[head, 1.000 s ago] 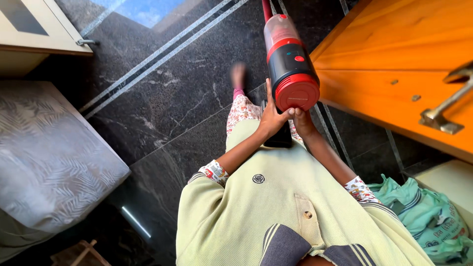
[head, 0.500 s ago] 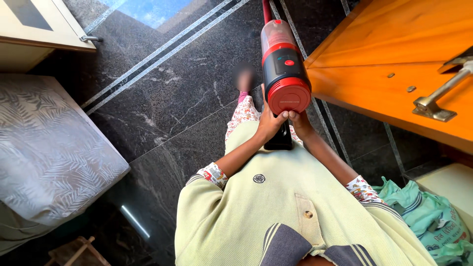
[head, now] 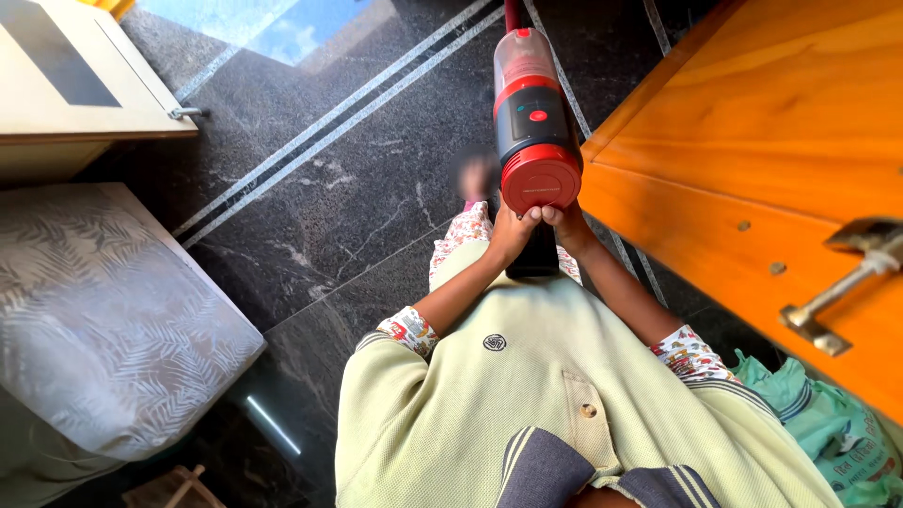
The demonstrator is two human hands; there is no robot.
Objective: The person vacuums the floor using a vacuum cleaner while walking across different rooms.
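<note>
Left hand [head: 513, 235] and right hand [head: 564, 221] wrap closed around the grip of the red cordless stick vacuum [head: 531, 122], steadying its body tilted over the black stone floor [head: 329, 188].

Dark polished stone floor [head: 357, 188], pale inlay stripes running toward 1 o'clock. Leaf-print mattress [head: 103, 320] at 9 o'clock; green cloth bag [head: 828, 428] at 4 o'clock.

A pale green knit polo top [head: 564, 395] with a small round chest emblem [head: 495, 342], a button placket, grey-blue striped collar; floral-print cuffs [head: 408, 329] behind the hands.
</note>
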